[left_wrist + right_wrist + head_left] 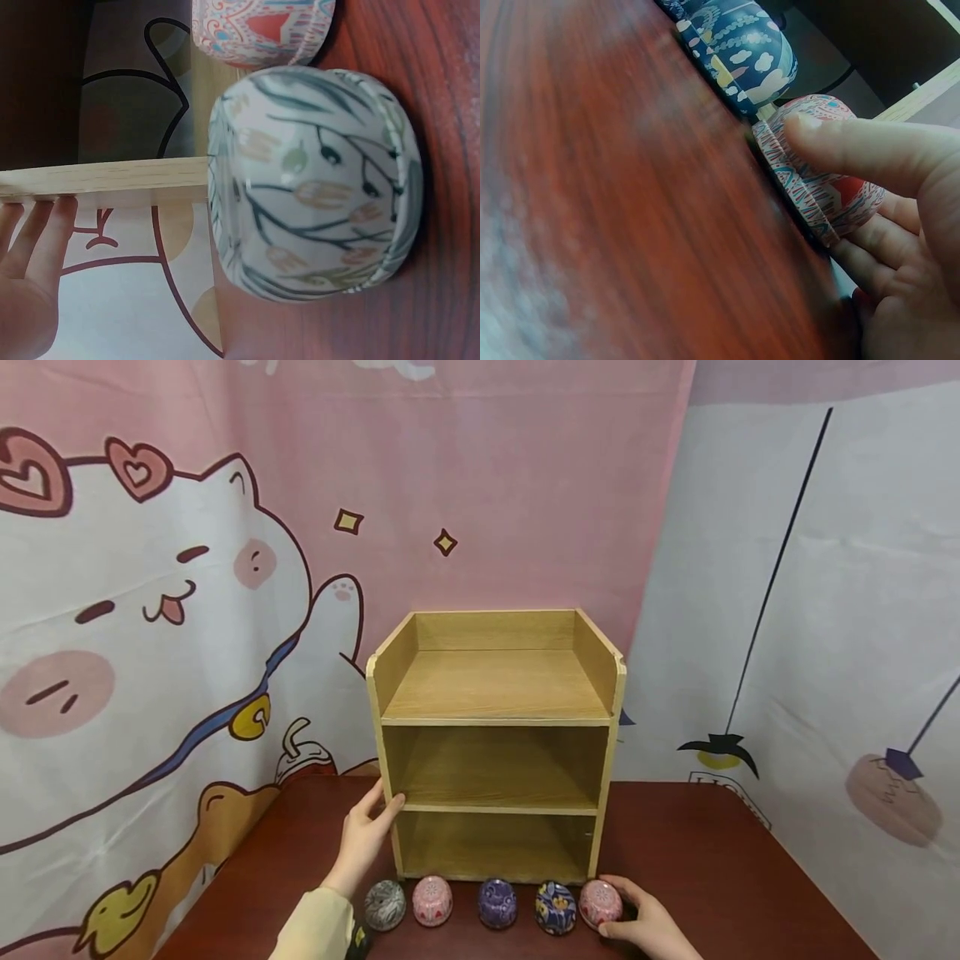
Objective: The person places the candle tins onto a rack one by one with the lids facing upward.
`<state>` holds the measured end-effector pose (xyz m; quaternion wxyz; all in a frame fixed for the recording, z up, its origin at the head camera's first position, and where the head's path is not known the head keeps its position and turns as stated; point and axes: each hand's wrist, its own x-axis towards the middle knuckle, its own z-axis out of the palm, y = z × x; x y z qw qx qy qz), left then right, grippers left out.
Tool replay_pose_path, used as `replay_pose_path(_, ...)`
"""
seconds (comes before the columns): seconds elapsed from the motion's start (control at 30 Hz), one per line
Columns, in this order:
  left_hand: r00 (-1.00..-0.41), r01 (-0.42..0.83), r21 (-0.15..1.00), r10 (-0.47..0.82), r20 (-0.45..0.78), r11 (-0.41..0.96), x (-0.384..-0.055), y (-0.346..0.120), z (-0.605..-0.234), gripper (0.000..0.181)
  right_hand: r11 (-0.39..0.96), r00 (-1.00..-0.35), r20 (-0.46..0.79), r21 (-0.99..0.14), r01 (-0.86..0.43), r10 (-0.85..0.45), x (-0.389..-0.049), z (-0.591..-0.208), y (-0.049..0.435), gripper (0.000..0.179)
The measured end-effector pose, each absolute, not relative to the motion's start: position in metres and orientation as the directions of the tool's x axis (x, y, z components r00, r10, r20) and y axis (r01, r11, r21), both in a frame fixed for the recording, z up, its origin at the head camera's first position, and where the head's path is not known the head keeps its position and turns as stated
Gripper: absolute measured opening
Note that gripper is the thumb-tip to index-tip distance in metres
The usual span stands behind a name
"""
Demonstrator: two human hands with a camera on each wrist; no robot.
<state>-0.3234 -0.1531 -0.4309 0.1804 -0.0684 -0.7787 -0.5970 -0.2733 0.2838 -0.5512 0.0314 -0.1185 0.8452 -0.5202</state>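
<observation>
A small wooden shelf unit (498, 722) stands on the table, with a raised-edge top and two compartments below. My left hand (363, 839) holds its left side panel, the thumb at the front edge and the fingers along the outer face. My right hand (645, 918) grips a pink patterned round tin (600, 903) at the right end of a row, thumb on one side and fingers on the other. Beside it in the row are a dark blue floral tin (555, 907), a purple tin (497, 903), another pink tin (432, 901) and a grey-white leaf-patterned tin (385, 906).
The tins stand along the front of the shelf unit on a dark red-brown wooden table (705, 860). A small dark patterned object (358, 941) is partly hidden by the left sleeve. Behind hangs a printed cartoon curtain (510, 502).
</observation>
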Motion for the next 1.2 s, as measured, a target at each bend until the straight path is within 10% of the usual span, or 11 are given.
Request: replay_pose_path(1.2, -0.886, 0.453, 0.888, -0.069, 0.458, 0.076, -0.334, -0.188, -0.47, 0.031, 0.339, -0.955, 0.099, -0.921, -0.194, -0.278, -0.277, -0.557, 0.284, 0.07)
